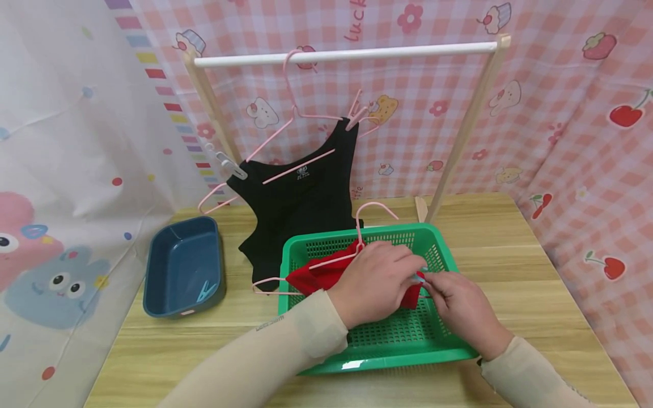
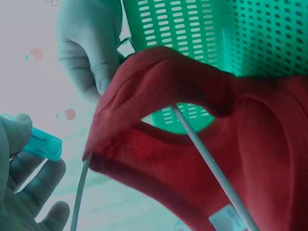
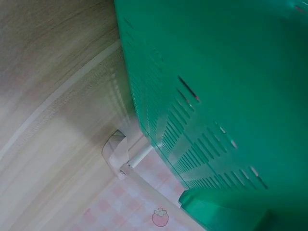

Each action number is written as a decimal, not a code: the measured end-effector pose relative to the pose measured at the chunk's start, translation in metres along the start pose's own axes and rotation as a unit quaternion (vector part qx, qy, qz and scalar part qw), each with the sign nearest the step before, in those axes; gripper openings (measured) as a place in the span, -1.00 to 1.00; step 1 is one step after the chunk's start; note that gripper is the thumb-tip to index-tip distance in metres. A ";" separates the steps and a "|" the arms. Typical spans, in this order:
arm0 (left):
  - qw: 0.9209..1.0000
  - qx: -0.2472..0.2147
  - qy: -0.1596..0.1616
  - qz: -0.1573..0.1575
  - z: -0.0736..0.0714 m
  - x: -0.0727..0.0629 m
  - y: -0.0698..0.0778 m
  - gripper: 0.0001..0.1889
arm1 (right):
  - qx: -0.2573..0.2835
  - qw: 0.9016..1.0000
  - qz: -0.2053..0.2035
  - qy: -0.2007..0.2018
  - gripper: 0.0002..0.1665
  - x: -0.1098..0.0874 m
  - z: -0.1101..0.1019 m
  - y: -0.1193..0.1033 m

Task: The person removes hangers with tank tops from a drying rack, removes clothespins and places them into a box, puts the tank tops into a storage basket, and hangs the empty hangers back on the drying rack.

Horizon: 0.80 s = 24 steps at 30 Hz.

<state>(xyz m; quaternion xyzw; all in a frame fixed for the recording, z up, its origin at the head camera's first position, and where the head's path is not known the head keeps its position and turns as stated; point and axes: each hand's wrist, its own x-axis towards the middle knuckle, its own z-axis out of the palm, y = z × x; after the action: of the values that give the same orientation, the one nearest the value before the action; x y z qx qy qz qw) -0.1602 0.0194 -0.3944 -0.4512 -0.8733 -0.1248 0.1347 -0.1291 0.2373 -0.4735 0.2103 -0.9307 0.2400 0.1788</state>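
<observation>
A red sleeveless top (image 1: 323,276) hangs on a pink hanger (image 1: 359,222) over the green basket (image 1: 367,362). My left hand (image 1: 380,283) reaches across the top and pinches a light blue clothespin (image 2: 44,144) beside the garment's shoulder; the clothespin is apart from the fabric. My right hand (image 1: 466,309) pinches the shoulder strap at the hanger's right end, thumb on the cloth in the left wrist view. A pale clip (image 2: 227,219) shows at the top's other side. The right wrist view shows the basket's outside, with no hand visible.
Behind the basket a black tank top (image 1: 301,209) is clipped to a pink hanger on a rack with a white rod (image 1: 398,54). A dark blue tub (image 1: 183,266) with a light blue clothespin (image 1: 206,291) stands left on the wooden table (image 1: 510,255).
</observation>
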 end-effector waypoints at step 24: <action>0.997 -0.052 0.005 -0.054 -0.033 -0.070 -0.031 -0.55 | 0.007 0.999 0.022 -0.026 -0.82 0.000 0.000 -0.001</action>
<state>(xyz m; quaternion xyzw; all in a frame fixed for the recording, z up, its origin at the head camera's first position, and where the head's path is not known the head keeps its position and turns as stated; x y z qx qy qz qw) -0.1432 -0.0620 -0.3914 -0.4088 -0.8883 -0.1792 0.1084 -0.1286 0.2369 -0.4731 0.1971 -0.9378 0.2449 0.1474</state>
